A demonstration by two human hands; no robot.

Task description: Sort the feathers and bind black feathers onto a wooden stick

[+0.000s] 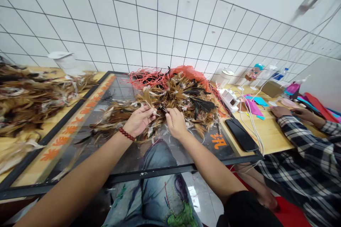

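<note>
The left grip [141, 118] seems to pinch a brown feather [147, 98], at the edge of the feather pile [183, 95] on the table [170, 170]; I cannot tell the right grip's [176, 123] hold. A loose pinch could lose it among lookalikes.

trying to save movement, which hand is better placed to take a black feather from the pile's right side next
Probably the right hand: it is nearer those black feathers, while the left hand, farther off, seems to pinch a brown feather.
</note>
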